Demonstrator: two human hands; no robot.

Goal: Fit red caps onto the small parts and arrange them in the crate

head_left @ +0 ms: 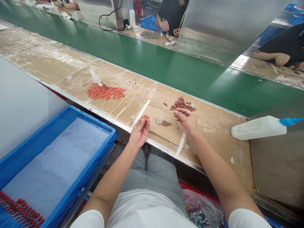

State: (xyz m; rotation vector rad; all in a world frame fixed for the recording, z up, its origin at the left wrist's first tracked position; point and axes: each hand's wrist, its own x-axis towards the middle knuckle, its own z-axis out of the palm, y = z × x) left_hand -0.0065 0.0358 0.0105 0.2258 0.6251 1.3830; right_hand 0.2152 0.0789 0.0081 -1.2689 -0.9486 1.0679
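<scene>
1. The red piece (pixel 145 118) lies inside the grip of the left hand (pixel 140 131), between the thumb and the curled fingers, showing at the fingertips; this grip is closed on it.
2. The right hand (pixel 187 122) has its thumb and index finger pinched on a small part (pixel 175 113), mostly hidden by the fingertips, at the near left edge of the pile of small red and dark parts (pixel 181 104).
3. The left hand is palm up, fingers bent, above the near left edge of the cardboard (pixel 171 135); its forearm reaches in from the near left.
4. The right hand is turned with its back up, fingers pointing left, over the right side of the cardboard; its forearm slants in from the near right.
5. Between the hands, a small clear cup (pixel 159 120) stands on the cardboard, beside a dark wet patch (pixel 166 124).
6. Farther left on the counter (pixel 133 109) lie many red discs (pixel 105 92); a white bottle (pixel 260 127) is at the right.
</scene>
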